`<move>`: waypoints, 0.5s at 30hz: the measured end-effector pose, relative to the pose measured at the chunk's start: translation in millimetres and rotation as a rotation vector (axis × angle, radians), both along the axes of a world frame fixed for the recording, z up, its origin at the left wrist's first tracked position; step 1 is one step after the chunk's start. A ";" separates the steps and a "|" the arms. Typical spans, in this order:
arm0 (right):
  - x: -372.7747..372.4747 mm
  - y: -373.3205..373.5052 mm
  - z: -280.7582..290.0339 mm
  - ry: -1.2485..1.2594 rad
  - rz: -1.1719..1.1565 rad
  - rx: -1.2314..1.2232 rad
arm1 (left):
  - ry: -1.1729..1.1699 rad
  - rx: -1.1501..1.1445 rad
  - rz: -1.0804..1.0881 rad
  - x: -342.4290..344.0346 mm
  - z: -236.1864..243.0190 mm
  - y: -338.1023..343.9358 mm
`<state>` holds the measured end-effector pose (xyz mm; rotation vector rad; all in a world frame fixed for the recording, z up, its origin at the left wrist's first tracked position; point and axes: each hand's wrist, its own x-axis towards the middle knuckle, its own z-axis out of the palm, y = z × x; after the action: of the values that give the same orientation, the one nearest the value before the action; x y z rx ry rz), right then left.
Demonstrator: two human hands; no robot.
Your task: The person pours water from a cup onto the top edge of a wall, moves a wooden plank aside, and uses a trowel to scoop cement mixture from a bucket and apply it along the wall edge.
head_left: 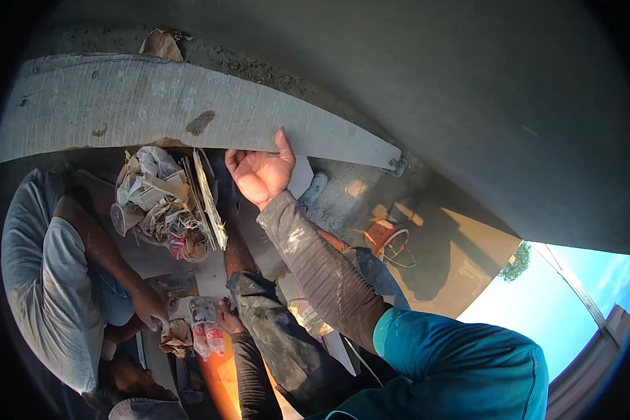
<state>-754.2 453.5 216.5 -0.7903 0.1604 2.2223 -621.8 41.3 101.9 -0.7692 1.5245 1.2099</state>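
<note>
My right hand (262, 173) is raised at the lower edge of a long grey board (147, 98), palm toward me. Its thumb stands out over the board's face and its fingers are loosely bent, with nothing seen in the palm. Lower down, my left hand (229, 318) has its fingers curled beside clear plastic bottles with red labels (206, 329). What those fingers grip, if anything, is hidden. A smooth orange object (222, 381) lies below the bottles. My trouser leg (287, 336), dark and dusty, passes between my two arms.
Another person in pale dusty clothes (56, 294) crouches at left, a hand (150, 308) near crumpled brown paper (176, 337). A heap of rubbish and wood strips (164, 196) lies under the board. An orange bucket (379, 236) stands right of my arm; a grey wall (497, 105) rises behind.
</note>
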 end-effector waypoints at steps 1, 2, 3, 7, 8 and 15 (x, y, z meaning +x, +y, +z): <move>-4.0 -3.8 -0.7 0.007 0.002 -0.009 | 0.007 -0.009 0.002 10.9 -9.3 -22.0; -11.2 -7.3 -0.4 0.020 -0.008 -0.008 | -0.030 0.019 -0.021 16.6 -22.7 -45.1; -10.4 -5.3 -0.3 0.010 -0.014 0.000 | -0.088 0.054 -0.040 20.6 -20.7 -41.2; 4.4 -10.9 12.2 -0.017 0.003 -0.034 | -0.152 0.384 0.216 26.5 37.8 68.7; 3.2 -14.9 19.2 -0.010 0.005 -0.034 | -0.152 0.494 0.298 16.0 57.2 116.0; 6.4 -59.0 21.8 0.064 0.040 -0.024 | -0.154 1.245 0.875 -114.3 106.7 340.7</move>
<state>-747.8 394.5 238.3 -0.7414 0.2039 2.2887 -736.1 382.0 208.6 -0.5910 0.0304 2.2726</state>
